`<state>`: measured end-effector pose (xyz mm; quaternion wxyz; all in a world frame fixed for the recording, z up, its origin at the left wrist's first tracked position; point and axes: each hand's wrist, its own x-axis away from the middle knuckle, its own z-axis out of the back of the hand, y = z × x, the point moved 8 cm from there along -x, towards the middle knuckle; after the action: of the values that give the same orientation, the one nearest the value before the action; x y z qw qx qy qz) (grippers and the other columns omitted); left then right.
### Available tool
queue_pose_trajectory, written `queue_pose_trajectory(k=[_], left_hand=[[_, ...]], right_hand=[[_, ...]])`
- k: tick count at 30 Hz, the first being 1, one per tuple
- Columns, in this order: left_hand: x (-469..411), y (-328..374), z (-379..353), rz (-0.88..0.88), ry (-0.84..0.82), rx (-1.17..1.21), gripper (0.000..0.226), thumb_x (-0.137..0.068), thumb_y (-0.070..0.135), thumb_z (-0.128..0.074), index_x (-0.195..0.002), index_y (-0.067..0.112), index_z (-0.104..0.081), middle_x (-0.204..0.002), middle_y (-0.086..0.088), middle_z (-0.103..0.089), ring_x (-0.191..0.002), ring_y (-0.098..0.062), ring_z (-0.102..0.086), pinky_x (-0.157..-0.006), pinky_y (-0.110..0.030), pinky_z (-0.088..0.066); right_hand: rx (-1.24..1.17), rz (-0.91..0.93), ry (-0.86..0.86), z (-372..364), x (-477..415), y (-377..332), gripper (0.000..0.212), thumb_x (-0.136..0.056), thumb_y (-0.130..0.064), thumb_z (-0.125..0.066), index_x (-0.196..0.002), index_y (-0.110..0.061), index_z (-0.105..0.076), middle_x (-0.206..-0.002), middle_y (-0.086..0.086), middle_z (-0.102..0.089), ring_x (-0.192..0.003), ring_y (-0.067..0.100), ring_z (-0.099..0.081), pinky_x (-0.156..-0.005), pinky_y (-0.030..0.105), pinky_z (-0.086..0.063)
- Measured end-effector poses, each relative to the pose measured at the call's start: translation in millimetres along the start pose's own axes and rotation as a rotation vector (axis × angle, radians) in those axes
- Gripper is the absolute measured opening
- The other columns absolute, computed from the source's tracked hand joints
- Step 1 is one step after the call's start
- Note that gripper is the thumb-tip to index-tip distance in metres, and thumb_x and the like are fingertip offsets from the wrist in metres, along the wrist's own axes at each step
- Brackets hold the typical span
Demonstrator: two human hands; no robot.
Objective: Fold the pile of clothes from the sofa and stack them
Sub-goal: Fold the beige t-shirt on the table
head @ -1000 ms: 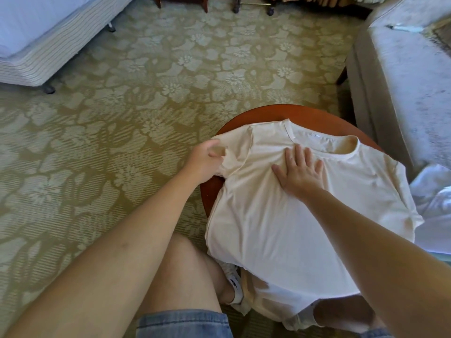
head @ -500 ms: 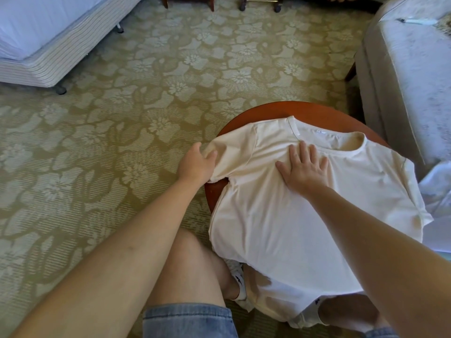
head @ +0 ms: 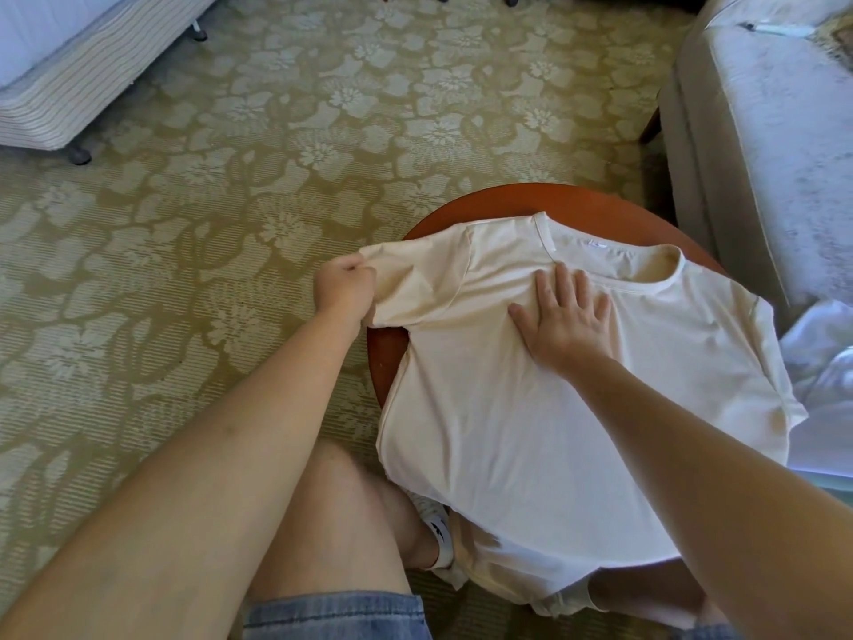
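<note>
1. The left hand (head: 344, 288) is clenched in a fist round the end of one sleeve (head: 406, 288) of a cream T-shirt (head: 507, 431). It holds the fabric stretched out past the left edge of a round wooden table (head: 385, 358), above the carpet (head: 277, 154).
2. The right hand (head: 563, 316) grasps nothing. It lies palm down with fingers straight and slightly spread, pressing on the chest of the T-shirt just below the collar (head: 646, 281).
3. The T-shirt is spread front up over most of the table top, with its collar toward the far edge. Its hem hangs over the near edge toward the person's legs, and the other sleeve droops over the right edge.
4. Bare reddish wood shows only along the far edge and at the left edge, under the stretched sleeve.
5. Below the near edge are bare knees, the hem of denim shorts (head: 332, 616), and a white sneaker (head: 436, 531) with a dark mark, partly hidden by the hanging fabric.
6. A pale sofa (head: 761, 154) stands to the right of the table. A white garment (head: 821, 362) is bunched just beside the table's right edge; whether it rests on the sofa cannot be told.
7. The carpet is olive with a pale flower pattern. The corner of a bed (head: 69, 85) with a striped base reaches in at the far left.
</note>
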<state>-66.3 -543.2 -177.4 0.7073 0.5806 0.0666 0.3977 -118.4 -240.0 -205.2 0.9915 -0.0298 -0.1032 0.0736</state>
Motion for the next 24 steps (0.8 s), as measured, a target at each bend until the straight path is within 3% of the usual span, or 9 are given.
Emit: queue_pose_trajectory(k=[4, 7, 9, 10, 12, 15, 17, 20, 24], left_hand=[[-18, 7, 17, 0.065, 0.094, 0.062, 0.040, -0.089, 0.001, -0.052, -0.127, 0.011, -0.060, -0.119, -0.004, -0.060, -0.100, -0.019, -0.056, -0.074, -0.024, -0.045], [-30, -2, 19, 0.168, 0.061, 0.104, 0.014, -0.087, 0.000, -0.054, -0.091, 0.006, -0.065, -0.091, -0.008, -0.063, -0.074, -0.017, -0.058, -0.051, -0.022, -0.043], [-31, -10, 17, 0.233, 0.048, 0.149, 0.007, -0.089, 0.003, -0.055, -0.089, 0.006, -0.062, -0.079, -0.005, -0.060, -0.062, -0.013, -0.054, -0.049, -0.020, -0.043], [-30, -13, 18, 0.244, 0.045, 0.130, 0.015, -0.090, 0.012, -0.058, -0.103, 0.005, -0.060, -0.086, -0.006, -0.062, -0.066, -0.012, -0.056, -0.053, -0.021, -0.045], [-29, -28, 15, 0.306, -0.027, 0.011, 0.068, -0.082, 0.051, -0.066, -0.134, 0.012, -0.047, -0.117, -0.007, -0.061, -0.094, -0.020, -0.062, -0.074, -0.033, -0.054], [-21, -61, -8, 0.415, -0.287, -0.173, 0.126, -0.035, 0.093, -0.058, -0.141, 0.027, -0.042, -0.132, -0.004, -0.055, -0.112, -0.029, -0.058, -0.090, -0.048, -0.049], [-18, -60, -18, 0.384, -0.339, -0.137, 0.127, -0.039, 0.087, -0.068, -0.148, 0.032, -0.031, -0.145, -0.003, -0.046, -0.123, -0.029, -0.051, -0.099, -0.051, -0.045], [-18, -31, -24, 0.200, -0.324, 0.031, 0.106, -0.074, 0.040, -0.079, -0.153, 0.038, -0.007, -0.158, -0.002, -0.026, -0.135, -0.026, -0.042, -0.107, -0.050, -0.040], [-18, -11, -19, 0.051, -0.219, 0.100, 0.074, -0.090, 0.004, -0.058, -0.151, 0.033, -0.028, -0.155, -0.001, -0.030, -0.125, -0.019, -0.048, -0.087, -0.038, -0.054]], right_hand=[[0.016, -0.012, 0.005, 1, 0, 0, 0.077, -0.092, -0.070, -0.007, -0.155, -0.026, -0.003, -0.163, 0.000, 0.010, -0.149, 0.026, 0.009, -0.118, 0.054, -0.001], [0.025, -0.007, 0.008, 1, -1, -1, 0.078, -0.091, -0.070, -0.007, -0.155, -0.025, -0.003, -0.163, 0.001, 0.009, -0.149, 0.027, 0.009, -0.118, 0.054, -0.001], [0.026, -0.007, 0.007, 1, -1, -1, 0.077, -0.091, -0.069, -0.007, -0.155, -0.025, -0.004, -0.163, 0.001, 0.008, -0.149, 0.027, 0.009, -0.118, 0.054, -0.002], [0.027, -0.008, 0.009, 1, -1, -1, 0.077, -0.091, -0.069, -0.007, -0.155, -0.025, -0.004, -0.163, 0.002, 0.008, -0.149, 0.027, 0.008, -0.118, 0.054, -0.002], [0.037, -0.009, 0.009, 2, -1, -1, 0.077, -0.092, -0.069, -0.007, -0.155, -0.026, -0.003, -0.163, 0.001, 0.008, -0.149, 0.027, 0.008, -0.118, 0.054, -0.001], [0.038, -0.008, 0.003, 2, -3, -2, 0.077, -0.092, -0.069, -0.007, -0.155, -0.025, -0.002, -0.163, 0.002, 0.009, -0.149, 0.027, 0.009, -0.118, 0.054, -0.001], [0.039, -0.009, -0.001, 2, -3, -2, 0.076, -0.092, -0.069, -0.007, -0.155, -0.025, -0.002, -0.163, 0.002, 0.009, -0.149, 0.027, 0.009, -0.118, 0.054, -0.001], [0.045, -0.002, -0.015, 1, -4, -4, 0.077, -0.092, -0.068, -0.007, -0.155, -0.025, -0.001, -0.163, 0.002, 0.010, -0.149, 0.027, 0.010, -0.118, 0.054, 0.000], [0.050, 0.029, -0.024, 4, -11, -8, 0.077, -0.092, -0.069, -0.007, -0.155, -0.025, 0.000, -0.163, 0.002, 0.011, -0.149, 0.028, 0.011, -0.118, 0.055, 0.000]])
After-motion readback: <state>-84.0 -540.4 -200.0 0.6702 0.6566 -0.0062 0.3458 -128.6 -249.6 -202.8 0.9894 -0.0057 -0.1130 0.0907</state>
